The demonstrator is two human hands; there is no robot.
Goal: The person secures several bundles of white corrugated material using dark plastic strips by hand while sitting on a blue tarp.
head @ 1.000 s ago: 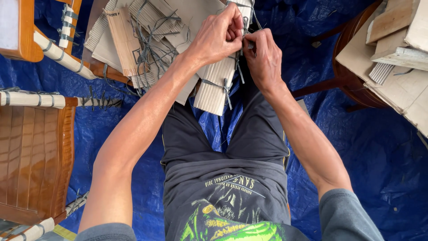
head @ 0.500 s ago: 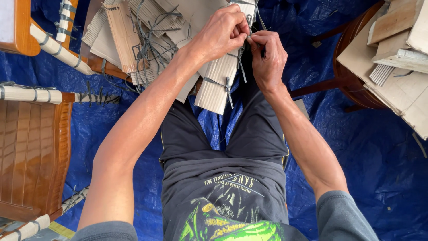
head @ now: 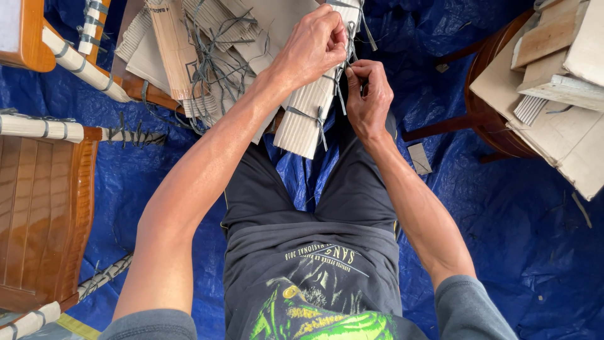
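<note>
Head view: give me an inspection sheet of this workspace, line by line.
Surface: blue tarp covers the floor.
Job's things: roll of corrugated cardboard bound with grey straps, propped over the person's lap.
Clutter: heap of cardboard and loose straps; cardboard scrap on the tarp.
Hands: left hand grips the roll's top; right hand pinches a strap beside it.
Cables: nothing seen.
Surroundings: wooden chair with wrapped rails on the left; cardboard stack on wooden furniture on the right.

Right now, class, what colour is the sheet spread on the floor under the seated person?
Deep blue: the tarpaulin shows plainly in the head view.
</note>
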